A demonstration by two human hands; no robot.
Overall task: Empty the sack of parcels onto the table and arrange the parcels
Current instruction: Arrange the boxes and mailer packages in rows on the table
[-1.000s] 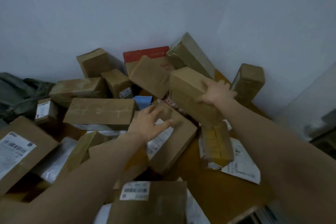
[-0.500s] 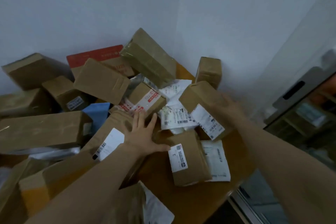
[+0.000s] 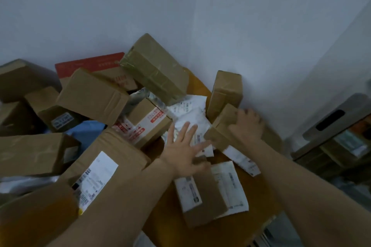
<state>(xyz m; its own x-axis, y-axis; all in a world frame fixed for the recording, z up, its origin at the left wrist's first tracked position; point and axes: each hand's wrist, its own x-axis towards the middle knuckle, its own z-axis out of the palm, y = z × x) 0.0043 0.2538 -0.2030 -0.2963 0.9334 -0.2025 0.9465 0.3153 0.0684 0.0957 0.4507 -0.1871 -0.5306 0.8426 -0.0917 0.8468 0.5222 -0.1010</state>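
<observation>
Right hand [image 3: 247, 126] grips a brown box [image 3: 219, 126] at right centre of the frame. Left hand [image 3: 183, 151], fingers spread straight, lies over a white mailer [image 3: 190, 114]. Parcels [image 3: 92, 94] are heaped on the bench [image 3: 166, 223], left to centre.

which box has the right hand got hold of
The brown box at the pile's right edge, just in front of the lone upright box; the right hand curls over its top.

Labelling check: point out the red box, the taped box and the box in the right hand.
red box [image 3: 94, 64]: head view, red top face.
taped box [image 3: 158, 66]: head view, broad taped face.
held box [image 3: 221, 125]: head view, bare side left of the right hand [image 3: 246, 126].
</observation>
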